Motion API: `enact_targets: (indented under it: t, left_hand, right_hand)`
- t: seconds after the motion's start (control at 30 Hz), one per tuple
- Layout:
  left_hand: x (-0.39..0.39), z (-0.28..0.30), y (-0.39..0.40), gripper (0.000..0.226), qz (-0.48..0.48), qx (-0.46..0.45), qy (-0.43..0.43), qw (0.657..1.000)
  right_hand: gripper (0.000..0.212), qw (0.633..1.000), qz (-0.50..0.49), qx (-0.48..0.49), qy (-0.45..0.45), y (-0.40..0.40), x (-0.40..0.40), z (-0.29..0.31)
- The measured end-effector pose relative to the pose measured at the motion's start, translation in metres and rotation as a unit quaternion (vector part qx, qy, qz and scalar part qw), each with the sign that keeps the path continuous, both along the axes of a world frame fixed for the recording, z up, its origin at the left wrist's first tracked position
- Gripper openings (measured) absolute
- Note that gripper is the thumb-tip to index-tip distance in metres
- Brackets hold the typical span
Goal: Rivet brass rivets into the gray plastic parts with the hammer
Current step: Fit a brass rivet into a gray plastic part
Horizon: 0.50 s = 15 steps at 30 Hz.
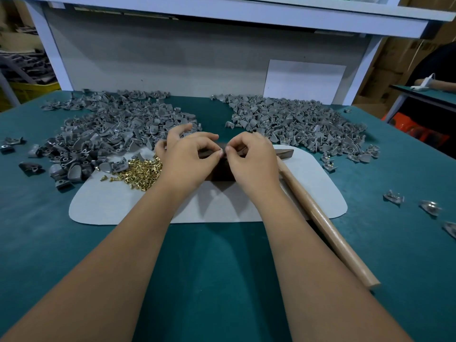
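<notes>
**A:** What do you have at the hands?

**B:** I see my left hand (190,156) and right hand (249,156) meeting fingertip to fingertip over a dark block (222,172) in the middle of the white mat (246,206). Both have fingers curled into a pinch. Something tiny sits at the point where they meet; I can't tell whether it is a rivet, a part, or both. I judge this to be the loading step: seating a rivet in a part before any striking.

**A:** And the hammer?

**B:** The hammer (320,218) lies untouched, just beside my right forearm, its head near the block and its handle running back toward me over the mat's edge. My next move calls for setting the piece on the block, steadying it with my left hand, then freeing my right hand for the handle.

**A:** Supplies?

**B:** The rivets (140,172) are heaped on the mat, touching my left wrist. One pile of gray parts (111,134) spills onto the mat on the left; another pile (296,124) lies to the right, beyond the hammer head.

**A:** Room to swing?

**B:** Near me the green table (222,267) is open between my forearms. The piles crowd the far side, and a shelf (246,16) hangs above them, so I'd keep the swing short and close to me. A few strays (394,197) lie well to the right.
</notes>
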<state>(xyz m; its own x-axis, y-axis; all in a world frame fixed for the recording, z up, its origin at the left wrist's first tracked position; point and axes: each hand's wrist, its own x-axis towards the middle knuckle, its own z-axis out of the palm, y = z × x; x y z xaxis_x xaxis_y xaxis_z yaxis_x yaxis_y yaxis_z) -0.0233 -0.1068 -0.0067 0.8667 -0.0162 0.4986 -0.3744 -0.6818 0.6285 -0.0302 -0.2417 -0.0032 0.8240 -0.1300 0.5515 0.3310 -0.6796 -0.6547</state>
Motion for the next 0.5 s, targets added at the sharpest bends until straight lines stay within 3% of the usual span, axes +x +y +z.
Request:
enact_targets:
  t: [0.23,0.5]
  left_hand:
    - [0.0007,0.0017,-0.001,0.027,0.007,0.009,-0.005,1.0]
    - [0.0024,0.0026,-0.0004,0.028,0.001,0.009,0.011,1.0]
  right_hand:
    - [0.006,0.996,-0.012,-0.081,-0.031,-0.0011,0.0018,0.0008]
    - [0.008,0.997,-0.014,-0.082,-0.01,0.0008,0.0045,0.002]
